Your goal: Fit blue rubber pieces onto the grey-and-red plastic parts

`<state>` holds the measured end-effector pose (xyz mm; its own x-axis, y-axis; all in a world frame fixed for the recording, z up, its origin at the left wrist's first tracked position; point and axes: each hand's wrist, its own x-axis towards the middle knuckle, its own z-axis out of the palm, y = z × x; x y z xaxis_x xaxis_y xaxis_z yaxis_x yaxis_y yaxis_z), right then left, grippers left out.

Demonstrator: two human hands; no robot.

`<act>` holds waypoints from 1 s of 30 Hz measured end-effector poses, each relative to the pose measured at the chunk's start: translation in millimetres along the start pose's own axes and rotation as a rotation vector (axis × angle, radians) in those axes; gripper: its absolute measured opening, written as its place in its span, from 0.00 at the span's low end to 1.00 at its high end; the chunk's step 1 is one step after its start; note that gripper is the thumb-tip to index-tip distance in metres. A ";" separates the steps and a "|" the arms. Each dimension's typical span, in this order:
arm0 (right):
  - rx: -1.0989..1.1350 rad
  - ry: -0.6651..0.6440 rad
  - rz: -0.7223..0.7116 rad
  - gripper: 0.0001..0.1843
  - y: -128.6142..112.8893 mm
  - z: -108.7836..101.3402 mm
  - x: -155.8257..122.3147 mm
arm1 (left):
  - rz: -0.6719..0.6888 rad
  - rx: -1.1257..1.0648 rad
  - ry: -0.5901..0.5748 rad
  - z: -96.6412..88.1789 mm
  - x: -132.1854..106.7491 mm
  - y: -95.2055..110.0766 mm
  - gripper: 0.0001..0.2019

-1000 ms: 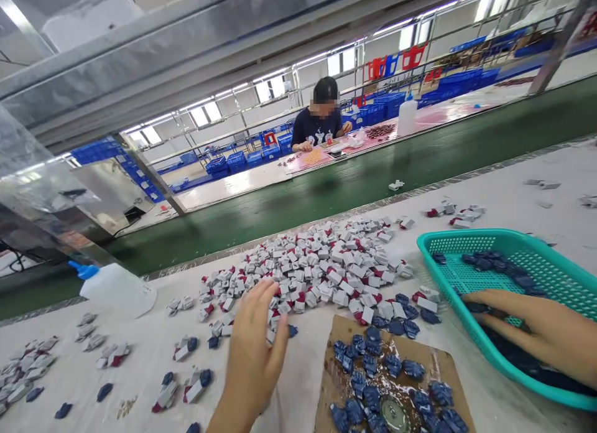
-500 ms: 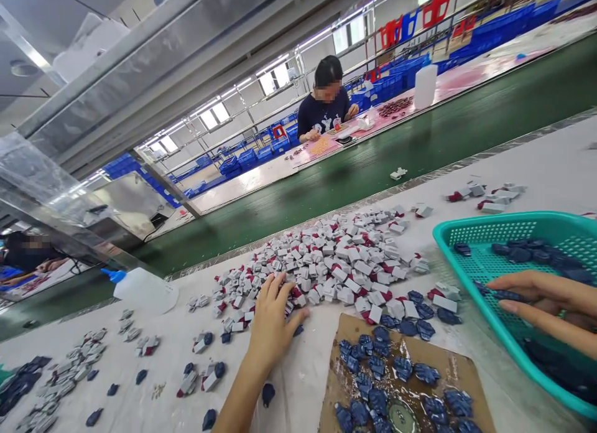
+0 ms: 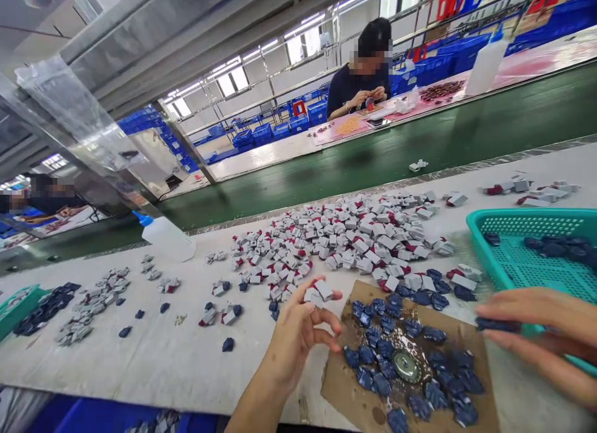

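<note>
Just left of the cardboard sheet [image 3: 336, 374], my left hand [image 3: 298, 330] is raised, its thumb and fingers closed on a small grey-white plastic block [image 3: 323, 289] with a dark red part. My right hand [image 3: 543, 343] pinches a dark blue molded piece [image 3: 497, 325] at the near left side of the green basket [image 3: 480, 234]. Several similar blue pieces lie on the cardboard, around a round greenish disc [image 3: 407, 366] in a shiny wet patch. Behind my left hand spreads a large pile of grey-white and red blocks [image 3: 345, 234].
A white squeeze bottle [image 3: 168, 239] with a blue tip lies on the table at left. Smaller grey and blue groups lie near another green basket [image 3: 16, 305]. Beyond runs a green conveyor belt [image 3: 289, 172]; a co-worker [image 3: 359, 78] sits across it.
My left hand has lifted from the pile with a grey-white block and moved nearer. My right hand has brought the blue piece out of the basket's inside, toward the cardboard. The view has shifted.
</note>
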<state>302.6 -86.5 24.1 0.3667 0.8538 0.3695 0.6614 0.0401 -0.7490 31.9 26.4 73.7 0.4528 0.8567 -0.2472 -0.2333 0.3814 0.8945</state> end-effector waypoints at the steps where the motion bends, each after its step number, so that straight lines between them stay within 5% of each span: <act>1: 0.052 -0.057 -0.025 0.14 -15.6 4.5 -5.1 | -0.061 -0.140 -0.033 1.8 -8.6 -3.5 0.24; 4: 0.132 -0.214 -0.057 0.08 -45.0 19.7 -16.9 | -0.173 -0.383 -0.069 4.5 -30.4 -16.6 0.24; 8: 0.071 -0.401 -0.138 0.09 -47.5 32.1 -26.1 | -0.116 -0.192 0.090 1.0 -48.5 -36.8 0.27; 13: -0.044 -0.353 -0.174 0.11 -44.8 30.4 -30.9 | -0.002 0.085 0.278 -15.0 -60.1 -46.3 0.28; 18: -0.049 -0.266 -0.252 0.11 -44.1 31.4 -32.9 | -0.099 -0.026 0.155 -22.8 -68.1 -36.1 0.31; 23: -0.081 -0.272 -0.295 0.10 -43.4 33.9 -32.0 | -0.075 -0.087 0.166 -19.7 -73.1 -35.1 0.16; 27: -0.070 -0.311 -0.332 0.10 -45.3 35.7 -28.8 | 0.123 0.257 0.314 -22.9 -72.5 -37.8 0.11; 30: -0.077 -0.337 -0.351 0.09 -45.5 37.8 -25.8 | 0.164 0.490 0.317 -27.3 -72.1 -35.0 0.11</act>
<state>238.3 -90.8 27.8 -0.1108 0.9167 0.3838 0.7581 0.3277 -0.5639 -16.1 -39.2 50.1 0.1488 0.9811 -0.1233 0.1794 0.0958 0.9791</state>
